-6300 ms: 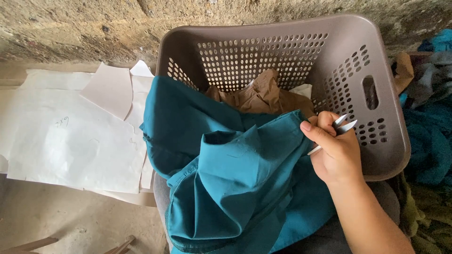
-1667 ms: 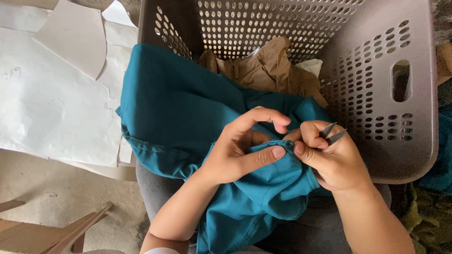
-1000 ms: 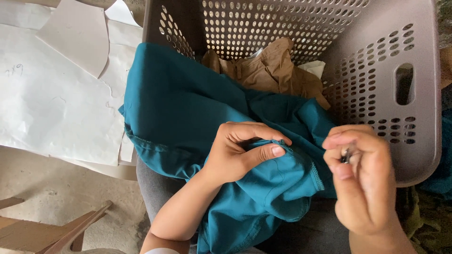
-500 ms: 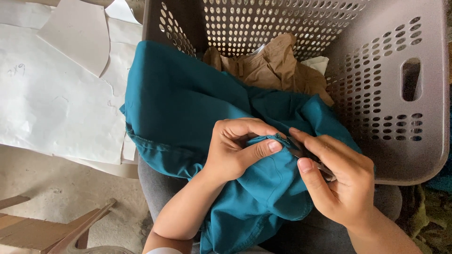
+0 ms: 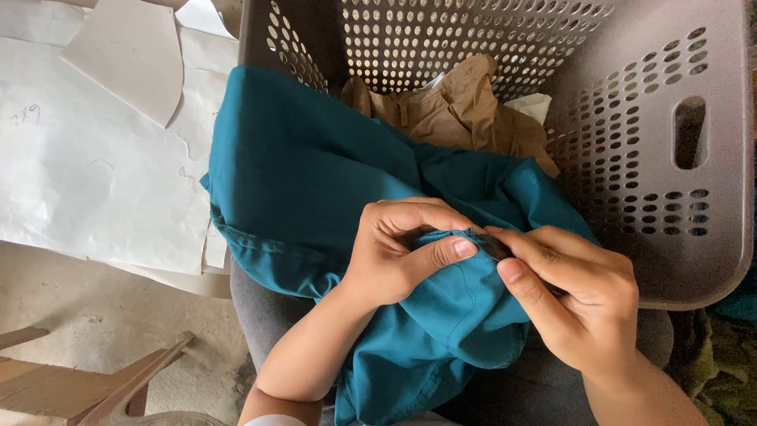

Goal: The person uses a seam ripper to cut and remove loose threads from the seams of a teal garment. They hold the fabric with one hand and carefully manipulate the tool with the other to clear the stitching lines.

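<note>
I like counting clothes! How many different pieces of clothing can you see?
2. A teal garment draped over the basket edge, pinched by both hands; a tan garment inside the basket. More may be hidden underneath.

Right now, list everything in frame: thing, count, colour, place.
teal cloth: 1, teal, draped over the basket's near rim and the lap, pinched by both hands
basket: 1, grey perforated plastic, top right
tan cloth: 1, tan, inside the basket
white cloth: 1, white, in the basket beside the tan cloth
paper sheets: several, white, overlapping on the floor at left
wood pieces: a few, brown, bottom left
small tool: 1, dark, mostly hidden under the right fingers; kind unclear
left hand: 1, pinching a fold of the teal cloth
right hand: 1, at the same fold, over the small tool
</note>
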